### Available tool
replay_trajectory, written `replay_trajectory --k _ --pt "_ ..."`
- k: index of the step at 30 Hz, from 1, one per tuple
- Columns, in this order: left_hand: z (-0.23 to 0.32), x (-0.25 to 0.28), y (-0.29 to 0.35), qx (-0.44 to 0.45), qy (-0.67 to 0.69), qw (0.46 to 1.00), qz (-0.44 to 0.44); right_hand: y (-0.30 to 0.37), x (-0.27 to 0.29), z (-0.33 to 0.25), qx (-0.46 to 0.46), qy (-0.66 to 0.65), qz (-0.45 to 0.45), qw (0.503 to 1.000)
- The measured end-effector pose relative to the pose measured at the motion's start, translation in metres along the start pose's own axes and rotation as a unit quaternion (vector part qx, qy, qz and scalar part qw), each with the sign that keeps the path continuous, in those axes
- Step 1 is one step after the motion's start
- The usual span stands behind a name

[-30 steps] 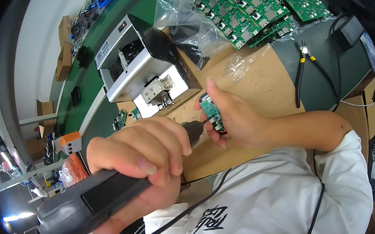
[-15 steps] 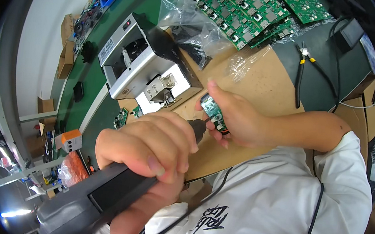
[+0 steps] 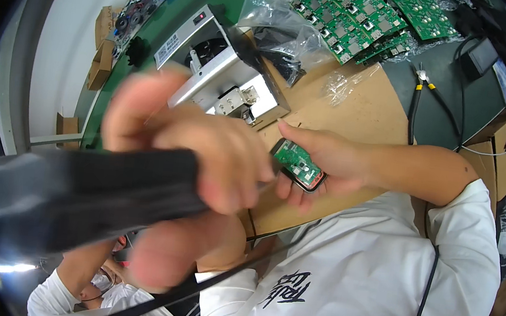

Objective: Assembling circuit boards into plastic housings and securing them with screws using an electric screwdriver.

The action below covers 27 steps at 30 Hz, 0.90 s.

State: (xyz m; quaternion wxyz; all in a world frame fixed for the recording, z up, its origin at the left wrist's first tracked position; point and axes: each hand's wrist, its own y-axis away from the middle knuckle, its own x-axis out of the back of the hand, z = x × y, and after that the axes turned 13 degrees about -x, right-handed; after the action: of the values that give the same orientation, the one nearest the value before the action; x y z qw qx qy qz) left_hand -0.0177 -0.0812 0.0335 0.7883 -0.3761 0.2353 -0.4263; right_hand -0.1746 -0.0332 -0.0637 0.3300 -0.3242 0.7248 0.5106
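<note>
Holding a small rounded device (image 3: 300,165) in the right hand (image 3: 340,161), palm up; thumb at its far side, fingers curled beneath, case open and green board facing up. Device sits above a brown cardboard sheet (image 3: 376,109) on the bench (image 3: 445,76), tilted, dark case rim showing around the board. Left hand (image 3: 213,154) is wrapped around a thick black tool (image 3: 88,196); both strongly blurred. Tool's narrow end points at the device's left edge; cannot tell whether they touch.

Clearances: right thumb tip lies just beside the near corner of a silver-and-black machine (image 3: 237,73), so room on that side is tight. Left fingers overlap the machine in view; actual gap unclear. More room lies over the cardboard, between right forearm and crumpled clear film (image 3: 343,87). Near edge of the sheet runs close to the white shirt (image 3: 370,275), below the device.

Far boundary: overlapping green circuit boards (image 3: 341,19), with a clear plastic bag (image 3: 268,11) between them and the machine. To the right, cutters (image 3: 415,107) with black-and-yellow handles stand splayed past the cardboard edge, near a black power adapter (image 3: 480,57). Co-worker's arm (image 3: 82,266) shows at lower left, under the tool.
</note>
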Motion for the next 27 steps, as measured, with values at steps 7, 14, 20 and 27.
replay_trajectory --k 7,14,20,27 --pt "0.047 0.001 0.008 -0.069 -0.268 0.948 0.159 -0.004 0.013 -0.004 -0.003 0.037 -0.040 0.999" --pt "0.050 0.004 0.014 -0.062 -0.325 0.932 0.148 0.012 0.002 0.000 0.025 0.108 -0.066 0.992" --pt "0.007 -0.011 0.036 -0.205 -0.521 0.774 0.296 0.012 0.018 0.001 0.059 0.077 -0.144 0.985" --pt "-0.026 -0.023 0.080 0.118 -0.401 0.901 0.116 -0.002 0.021 0.005 -0.005 -0.035 -0.189 0.981"
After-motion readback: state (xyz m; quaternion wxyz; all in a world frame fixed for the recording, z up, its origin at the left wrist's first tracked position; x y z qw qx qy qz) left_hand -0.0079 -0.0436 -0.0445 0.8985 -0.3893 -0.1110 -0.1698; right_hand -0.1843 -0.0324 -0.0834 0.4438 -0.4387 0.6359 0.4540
